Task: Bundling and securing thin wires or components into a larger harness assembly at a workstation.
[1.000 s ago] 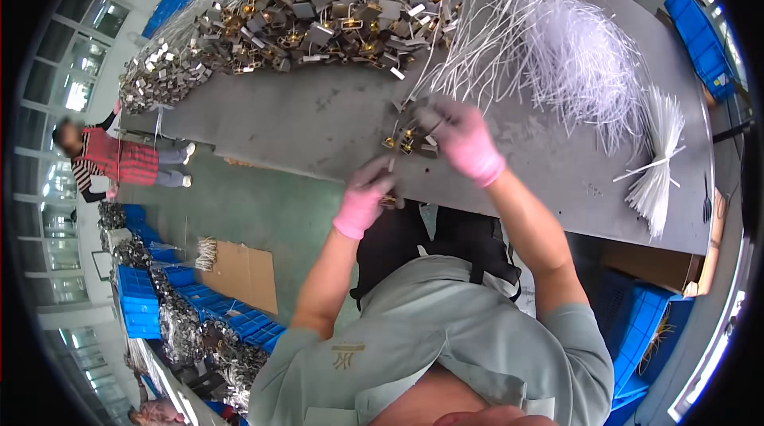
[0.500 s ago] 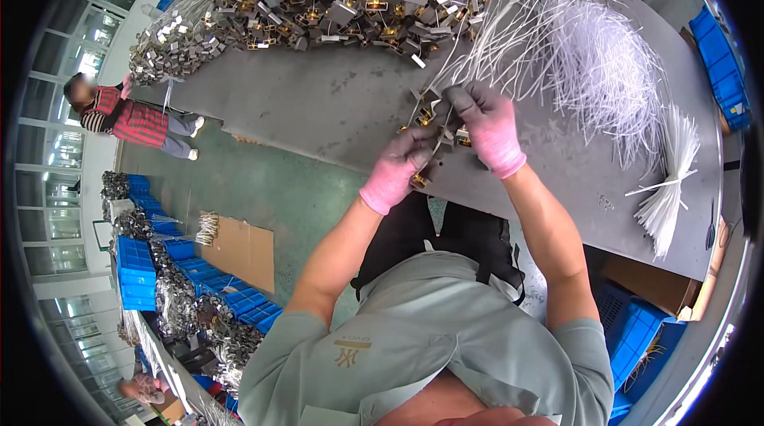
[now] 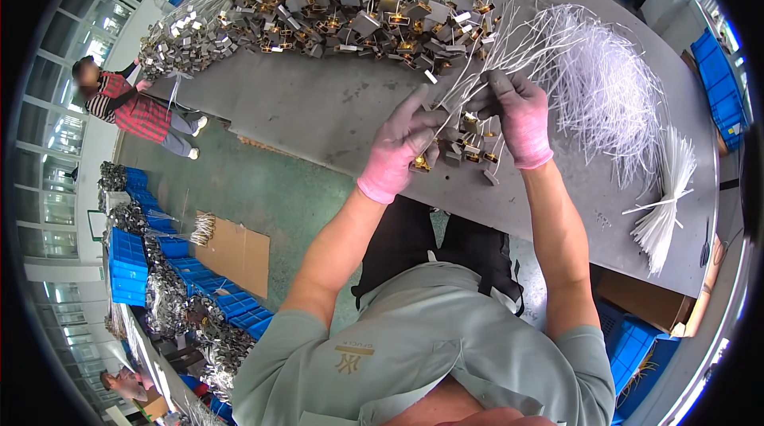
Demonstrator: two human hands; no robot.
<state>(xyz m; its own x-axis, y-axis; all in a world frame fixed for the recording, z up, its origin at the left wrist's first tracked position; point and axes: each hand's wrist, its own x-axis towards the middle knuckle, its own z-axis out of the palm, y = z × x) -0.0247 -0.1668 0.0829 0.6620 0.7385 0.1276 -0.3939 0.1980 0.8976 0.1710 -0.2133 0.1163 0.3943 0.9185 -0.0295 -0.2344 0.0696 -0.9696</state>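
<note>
My left hand (image 3: 391, 151), in a pink glove with grey fingers, is closed on a thin white wire (image 3: 440, 133) that slants up toward my right hand. A coppery metal piece (image 3: 419, 163) shows just under its fingertips. My right hand (image 3: 519, 117), gloved alike, is closed with its fingertips bent together to the right of the wire; what they pinch is hidden. Below and between both hands lie several small grey plates with copper-coloured parts (image 3: 471, 157) on the table. Loose white wires (image 3: 495, 56) spread just beyond the right fingertips.
A big heap of grey plates with coppery parts (image 3: 350, 8) covers the far side of the grey table (image 3: 294, 103). To the right lie a mass of white strands (image 3: 597, 68) and a tied white bundle (image 3: 664, 199). Blue crates (image 3: 129, 267) and another person (image 3: 131, 107) are at left.
My hands have moved apart, the right one rightward and the left one slightly up with its fingers raised. More grey pieces show between them. The view has shifted a little.
</note>
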